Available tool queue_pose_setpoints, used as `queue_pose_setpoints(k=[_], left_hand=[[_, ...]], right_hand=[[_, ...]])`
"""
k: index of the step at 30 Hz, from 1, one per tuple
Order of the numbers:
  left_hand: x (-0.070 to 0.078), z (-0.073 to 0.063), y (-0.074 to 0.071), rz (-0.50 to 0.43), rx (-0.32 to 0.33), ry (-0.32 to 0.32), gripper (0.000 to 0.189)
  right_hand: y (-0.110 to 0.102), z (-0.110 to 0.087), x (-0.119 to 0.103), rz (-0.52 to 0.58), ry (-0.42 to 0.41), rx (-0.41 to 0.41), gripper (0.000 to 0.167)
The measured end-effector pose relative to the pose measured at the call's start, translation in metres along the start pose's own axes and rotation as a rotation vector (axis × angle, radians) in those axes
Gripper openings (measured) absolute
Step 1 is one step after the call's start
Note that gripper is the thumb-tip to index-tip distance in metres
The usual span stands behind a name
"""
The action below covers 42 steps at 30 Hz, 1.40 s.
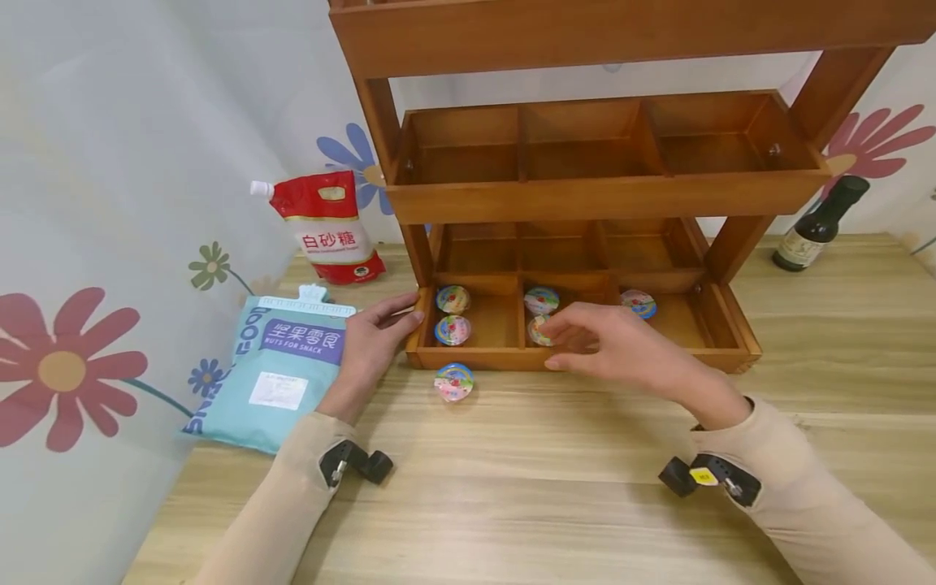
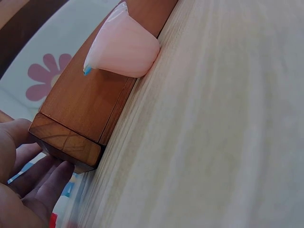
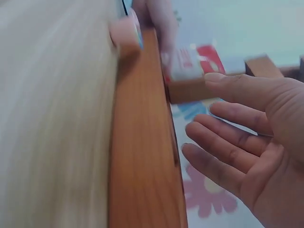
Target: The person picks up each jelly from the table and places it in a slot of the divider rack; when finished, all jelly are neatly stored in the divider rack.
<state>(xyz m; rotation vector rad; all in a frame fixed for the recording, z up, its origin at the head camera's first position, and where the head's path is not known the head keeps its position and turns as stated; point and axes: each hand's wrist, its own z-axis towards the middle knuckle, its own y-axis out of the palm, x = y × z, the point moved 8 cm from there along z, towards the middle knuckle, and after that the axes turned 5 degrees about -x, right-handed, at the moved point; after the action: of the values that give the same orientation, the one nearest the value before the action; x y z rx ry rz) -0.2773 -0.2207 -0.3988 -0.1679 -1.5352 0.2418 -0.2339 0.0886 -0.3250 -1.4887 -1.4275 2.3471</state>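
Note:
My left hand [image 1: 370,335] touches the left end of the wooden shelf's bottom tray [image 1: 585,360], its fingers at the corner. Over the front of the middle compartment hovers my right hand [image 1: 614,341], fingers loosely bent and apart, with nothing held in the right wrist view. It partly covers a jelly cup [image 1: 539,331]; behind that stands another jelly cup [image 1: 542,301]. Two jelly cups [image 1: 453,331] sit in the left compartment, and one jelly cup [image 1: 639,304] in the right. A pink jelly cup [image 2: 124,45] lies tilted on the table, against the tray's front.
Upper wooden tiers [image 1: 607,199] overhang the bottom tray. To the left are a teal nut-snack bag [image 1: 292,357] with a clip and a red-and-white sugar pouch [image 1: 329,231]. At the right stands a dark bottle [image 1: 819,227]. A flowered curtain hangs behind.

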Motion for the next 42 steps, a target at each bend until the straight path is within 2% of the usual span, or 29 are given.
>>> queue_pose_setpoints(k=[5, 15, 19, 26, 42], left_hand=[[0.0, 0.001, 0.001, 0.028, 0.006, 0.01, 0.037], [-0.002, 0.0, 0.002, 0.03, 0.012, 0.0, 0.037], [-0.003, 0.0, 0.001, 0.03, 0.013, -0.001, 0.037], [-0.004, 0.0, 0.001, 0.017, 0.009, -0.013, 0.037], [-0.003, 0.0, 0.0, 0.005, 0.01, -0.017, 0.036]], right_hand=[[0.024, 0.012, -0.017, -0.037, -0.1, 0.001, 0.031], [0.065, 0.037, -0.036, -0.032, -0.147, -0.092, 0.037], [0.076, 0.044, -0.042, -0.057, -0.178, -0.098, 0.036], [0.085, 0.055, -0.051, -0.103, -0.166, -0.102, 0.037], [0.095, 0.06, -0.045, -0.117, -0.168, -0.092, 0.034]])
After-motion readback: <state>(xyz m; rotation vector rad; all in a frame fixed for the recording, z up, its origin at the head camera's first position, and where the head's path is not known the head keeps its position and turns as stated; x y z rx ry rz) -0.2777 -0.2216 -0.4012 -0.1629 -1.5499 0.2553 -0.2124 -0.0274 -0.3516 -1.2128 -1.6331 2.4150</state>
